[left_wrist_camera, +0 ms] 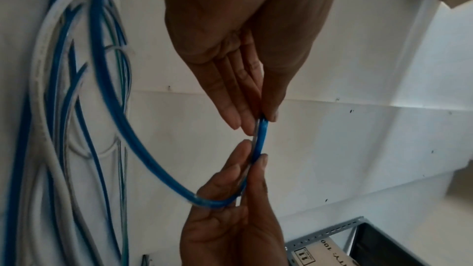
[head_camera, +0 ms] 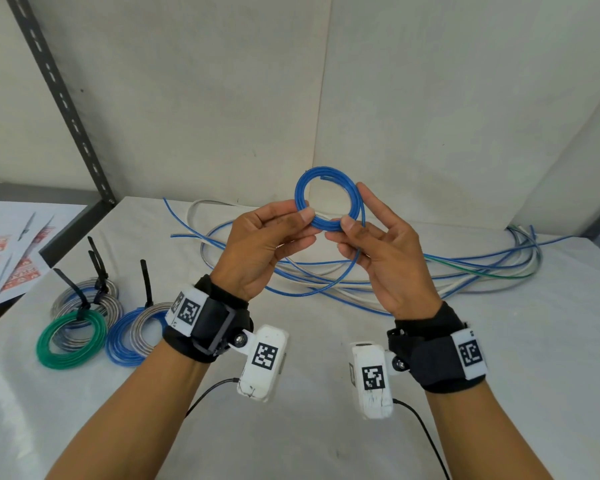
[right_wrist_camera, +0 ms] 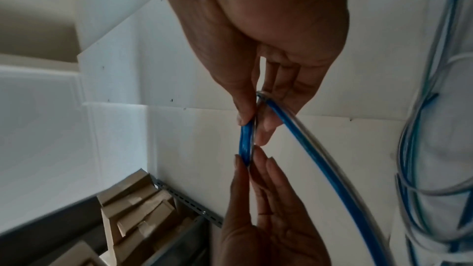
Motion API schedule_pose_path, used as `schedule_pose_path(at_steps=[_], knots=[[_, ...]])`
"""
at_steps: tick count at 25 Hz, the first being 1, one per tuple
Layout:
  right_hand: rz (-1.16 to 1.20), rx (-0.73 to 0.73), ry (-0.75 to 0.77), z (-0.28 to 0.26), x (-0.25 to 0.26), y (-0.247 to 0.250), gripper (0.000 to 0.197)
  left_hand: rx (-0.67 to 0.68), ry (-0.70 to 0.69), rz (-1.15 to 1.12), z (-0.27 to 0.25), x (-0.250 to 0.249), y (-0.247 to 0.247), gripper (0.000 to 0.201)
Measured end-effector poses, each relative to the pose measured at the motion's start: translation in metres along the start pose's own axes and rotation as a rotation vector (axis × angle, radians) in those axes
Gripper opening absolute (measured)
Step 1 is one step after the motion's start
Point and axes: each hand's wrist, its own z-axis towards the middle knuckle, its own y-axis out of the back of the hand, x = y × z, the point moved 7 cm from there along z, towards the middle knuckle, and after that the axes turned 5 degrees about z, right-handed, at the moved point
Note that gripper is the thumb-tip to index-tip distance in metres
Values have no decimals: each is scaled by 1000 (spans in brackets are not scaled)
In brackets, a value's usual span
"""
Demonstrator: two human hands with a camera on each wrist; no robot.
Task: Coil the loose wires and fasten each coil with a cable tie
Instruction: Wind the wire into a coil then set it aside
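A small blue wire coil (head_camera: pixel 327 198) is held upright above the table between both hands. My left hand (head_camera: pixel 303 221) pinches its lower left rim with thumb and fingers. My right hand (head_camera: pixel 352 218) pinches the lower right rim, its other fingers extended. The wire's loose tail (head_camera: pixel 352 268) drops past the right palm to the tangle of loose wires (head_camera: pixel 447 271) in blue, white and green. The left wrist view shows the left hand (left_wrist_camera: pixel 265 121) pinching the blue coil (left_wrist_camera: pixel 259 139). In the right wrist view, the right hand (right_wrist_camera: pixel 252 124) pinches the coil (right_wrist_camera: pixel 245 143).
Finished coils lie at the table's left: a green coil (head_camera: pixel 70 337), silver coils (head_camera: pixel 87 303) and a blue and silver coil (head_camera: pixel 136 336), each with a black cable tie (head_camera: pixel 147 285) sticking up. Printed sheets (head_camera: pixel 11 258) lie far left beside a metal shelf post (head_camera: pixel 66 109).
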Motion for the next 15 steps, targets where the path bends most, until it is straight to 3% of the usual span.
schedule_pose_path(at_steps=[6, 9, 12, 15], knots=[[-282, 53, 118, 4, 6, 3, 59, 15, -34, 249, 5, -1, 11, 30], [-355, 105, 112, 6, 6, 7, 58, 12, 3, 232, 7, 0, 17, 31], [-339, 103, 135, 7, 8, 9, 56, -10, 1, 181, 7, 0, 17, 31], [-216, -12, 185, 5, 7, 10, 47, -2, 34, 83, 5, 3, 10, 38]])
